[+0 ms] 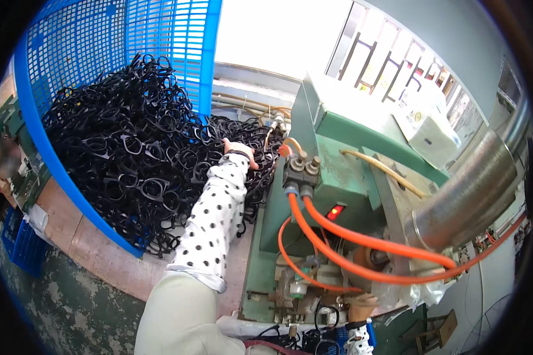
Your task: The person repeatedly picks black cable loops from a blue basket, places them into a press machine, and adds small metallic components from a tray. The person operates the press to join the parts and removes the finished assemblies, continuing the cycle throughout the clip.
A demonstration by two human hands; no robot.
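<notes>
My left hand (238,151) reaches forward in a white sleeve with black dots and lies on a heap of black spectacle frames (130,148). Its fingers curl down among the frames beside the green machine (331,160), so I cannot see whether they grip one. The heap spills out of a tipped blue mesh crate (71,41) toward the machine. My right hand (361,306) sits low at the machine's front, by the orange hoses (337,234) and some black loops. What it holds, if anything, is hidden.
A red light (336,211) glows on the machine's side. A large silver duct (474,189) comes in from the right. A white box (432,130) lies on the machine's top. Small blue crates (21,245) stand on the floor at left, and a barred window is behind.
</notes>
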